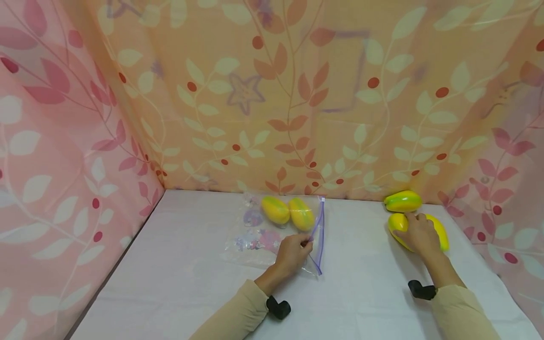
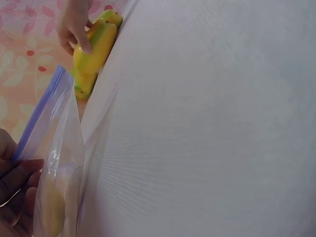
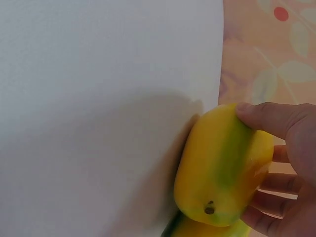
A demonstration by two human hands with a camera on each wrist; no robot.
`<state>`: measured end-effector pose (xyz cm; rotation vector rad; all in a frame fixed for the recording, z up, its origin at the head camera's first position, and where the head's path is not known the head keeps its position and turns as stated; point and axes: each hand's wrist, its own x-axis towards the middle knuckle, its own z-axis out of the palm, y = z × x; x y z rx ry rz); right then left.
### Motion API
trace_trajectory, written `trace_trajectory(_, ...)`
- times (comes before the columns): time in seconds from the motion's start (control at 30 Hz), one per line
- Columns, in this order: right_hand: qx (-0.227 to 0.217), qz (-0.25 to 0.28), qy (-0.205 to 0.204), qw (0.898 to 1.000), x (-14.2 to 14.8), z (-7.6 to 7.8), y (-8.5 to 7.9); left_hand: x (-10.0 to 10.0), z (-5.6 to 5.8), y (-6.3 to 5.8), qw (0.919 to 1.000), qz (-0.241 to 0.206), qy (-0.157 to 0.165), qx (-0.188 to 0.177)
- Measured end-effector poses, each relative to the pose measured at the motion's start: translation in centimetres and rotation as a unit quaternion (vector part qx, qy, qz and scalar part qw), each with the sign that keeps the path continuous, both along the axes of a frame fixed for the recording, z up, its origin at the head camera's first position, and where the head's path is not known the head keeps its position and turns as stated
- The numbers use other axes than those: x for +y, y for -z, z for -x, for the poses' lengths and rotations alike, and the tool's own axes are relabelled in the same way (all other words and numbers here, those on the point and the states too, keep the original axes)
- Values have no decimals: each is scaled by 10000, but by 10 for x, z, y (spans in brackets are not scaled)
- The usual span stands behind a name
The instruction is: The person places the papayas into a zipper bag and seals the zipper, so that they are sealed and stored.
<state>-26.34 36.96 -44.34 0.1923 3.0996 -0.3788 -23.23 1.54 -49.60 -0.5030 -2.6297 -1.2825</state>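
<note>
My left hand (image 1: pixel 292 255) pinches the purple zip edge of a clear zip-lock bag (image 1: pixel 246 252), which lies flat with pink and purple cartoon prints. Two yellow-green mangoes (image 1: pixel 275 210) show inside it. At the right, my right hand (image 1: pixel 420 234) grips a yellow mango with a green stripe (image 3: pixel 222 163), thumb on one side and fingers round the other. Another mango (image 1: pixel 441 231) is partly hidden beside that hand. A third mango (image 1: pixel 403 201) with a green tip lies just behind, near the cloth wall. In the left wrist view the bag's zip edge (image 2: pixel 42 106) stands raised.
A white-covered table (image 1: pixel 170 264) lies under everything. Flowered cloth (image 1: pixel 289 94) hangs along its back, and pink cloth (image 1: pixel 51 189) closes the left side, with more at the right. A black wrist mount (image 1: pixel 278 308) sits on each sleeve.
</note>
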Motion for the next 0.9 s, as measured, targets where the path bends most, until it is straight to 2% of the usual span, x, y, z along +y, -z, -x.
trace_trajectory(0.33, -560, 66, -167, 9983, 9, -2, -6, 1, 0, -1, 10000, -5, 10, -22)
trace_trajectory(0.5, -491, 338, -192, 9980, 6, -1, -7, -1, -1, -3, 10000, -52, 1, 6)
trace_trajectory(0.73, -371, 806, -175, 9959, -5, -5, -8, 1, -1, -4, 9998, -98, 22, -179)
trace_trajectory(0.9, -359, 1329, -286, 9901, -12, -5, -9, 0, -1, -3, 9997, -171, 14, -167)
